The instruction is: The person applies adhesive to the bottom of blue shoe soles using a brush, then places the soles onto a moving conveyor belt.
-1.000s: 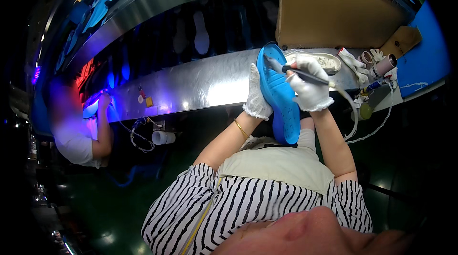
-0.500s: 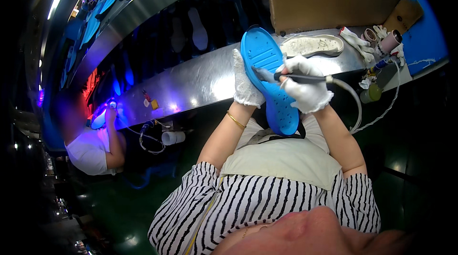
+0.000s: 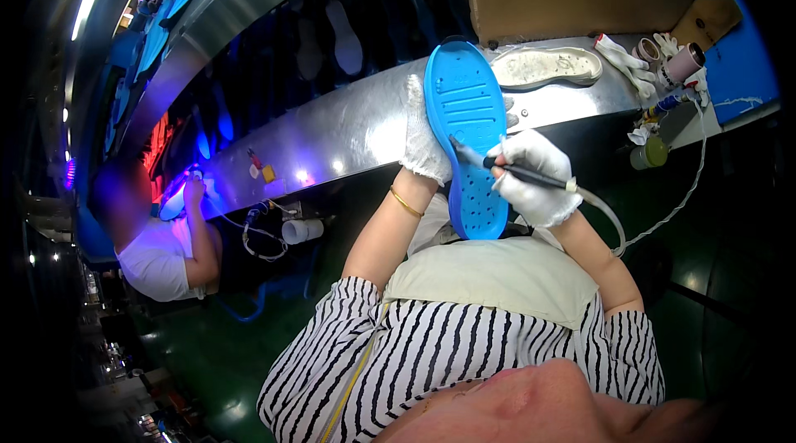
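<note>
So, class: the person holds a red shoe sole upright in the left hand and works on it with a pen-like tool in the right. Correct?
Not quite: the shoe sole is blue, not red, as the head view shows. The left hand does hold it upright, and the right hand holds the pen-like tool against it.

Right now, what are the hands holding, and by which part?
Left hand grips the blue shoe sole along its left edge; right hand holds a black pen-like tool mid-shaft, its tip on the sole.

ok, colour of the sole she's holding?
Bright blue shoe sole, ridged and perforated; head view shows it.
</note>
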Demonstrator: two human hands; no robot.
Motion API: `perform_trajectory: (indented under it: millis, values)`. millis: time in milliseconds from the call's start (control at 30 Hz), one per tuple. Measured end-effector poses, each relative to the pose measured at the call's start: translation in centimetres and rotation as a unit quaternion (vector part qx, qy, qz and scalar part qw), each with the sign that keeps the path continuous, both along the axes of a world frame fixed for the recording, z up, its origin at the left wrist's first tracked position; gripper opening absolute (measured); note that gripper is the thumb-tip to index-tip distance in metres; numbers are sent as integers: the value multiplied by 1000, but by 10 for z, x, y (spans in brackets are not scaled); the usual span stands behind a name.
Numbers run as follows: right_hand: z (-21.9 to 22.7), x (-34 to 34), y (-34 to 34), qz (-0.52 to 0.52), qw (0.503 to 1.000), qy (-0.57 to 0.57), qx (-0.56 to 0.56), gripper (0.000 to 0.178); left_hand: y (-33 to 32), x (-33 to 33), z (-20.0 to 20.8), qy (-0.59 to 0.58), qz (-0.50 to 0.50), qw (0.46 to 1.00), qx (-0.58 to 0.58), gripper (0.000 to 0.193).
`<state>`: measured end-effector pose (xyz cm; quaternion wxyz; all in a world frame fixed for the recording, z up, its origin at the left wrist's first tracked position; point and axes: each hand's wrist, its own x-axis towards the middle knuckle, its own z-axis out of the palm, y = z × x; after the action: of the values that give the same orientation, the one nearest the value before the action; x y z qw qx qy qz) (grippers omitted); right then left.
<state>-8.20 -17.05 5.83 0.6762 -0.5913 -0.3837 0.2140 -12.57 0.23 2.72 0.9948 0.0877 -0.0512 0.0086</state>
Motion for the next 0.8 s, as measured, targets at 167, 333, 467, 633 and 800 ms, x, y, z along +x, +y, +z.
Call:
perform_trajectory:
  millis: [167, 333, 467, 633, 800]
  values:
    - [-15, 13, -17, -23, 996, 79, 14, 11, -27, -24, 6, 125, 65, 977, 162, 94]
    - [-4, 8, -14, 0, 999, -5, -32, 11, -33, -27, -3, 112, 33, 965, 235, 92]
    - [5, 11, -8, 27, 997, 78, 1, 10, -25, -9, 6, 33, 75, 988, 132, 102]
    - [13, 18, 9, 1, 997, -53, 59, 15, -6, 10, -4, 44, 107, 989, 92, 108]
    - [15, 30, 8, 32, 993, 77, 85, 13, 6, 24, 17, -75, 177, 979, 74, 113]
